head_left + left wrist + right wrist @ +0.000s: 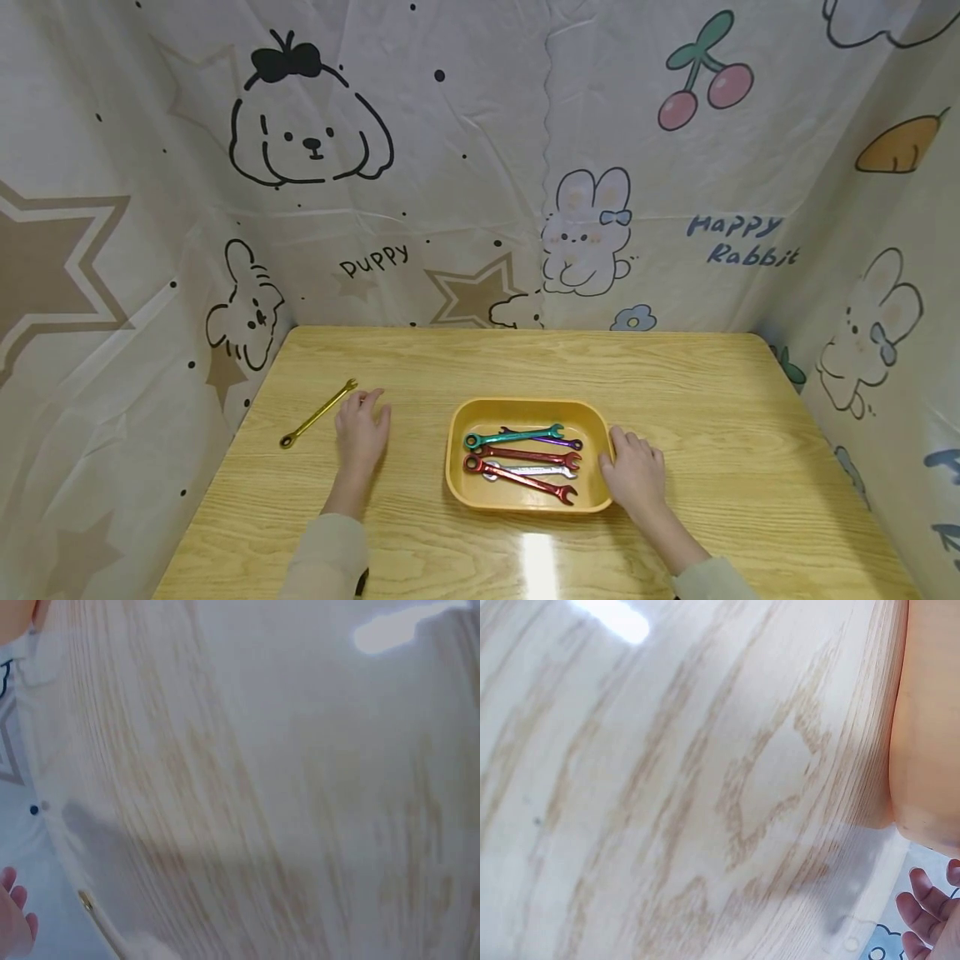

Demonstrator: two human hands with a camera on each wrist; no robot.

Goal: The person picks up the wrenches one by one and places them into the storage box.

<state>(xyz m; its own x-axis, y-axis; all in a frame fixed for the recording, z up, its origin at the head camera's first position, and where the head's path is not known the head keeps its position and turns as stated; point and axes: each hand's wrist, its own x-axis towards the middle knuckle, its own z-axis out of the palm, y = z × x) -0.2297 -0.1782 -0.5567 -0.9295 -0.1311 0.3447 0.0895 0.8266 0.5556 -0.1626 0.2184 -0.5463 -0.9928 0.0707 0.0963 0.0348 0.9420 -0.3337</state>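
Note:
A gold combination wrench (318, 413) lies slantwise on the table's left part. Just right of its upper end is my left hand (362, 429), fingers spread and holding nothing; the left wrist view catches this hand (13, 919) and the gold wrench's end (87, 901). My right hand (636, 473) rests at the right rim of a yellow-orange tray (525, 505), its thumb side against the edge. Inside the tray are a teal wrench (513, 437), a purple wrench (553, 442), a silver wrench (543, 471) and two red wrenches (528, 482). In the right wrist view the fingers (922, 900) look loosely bent.
The wood-grain table (420, 358) meets a printed cloth (465, 200) hung behind it and at both sides. A bright light reflection (538, 562) shows on the tabletop in front of the tray.

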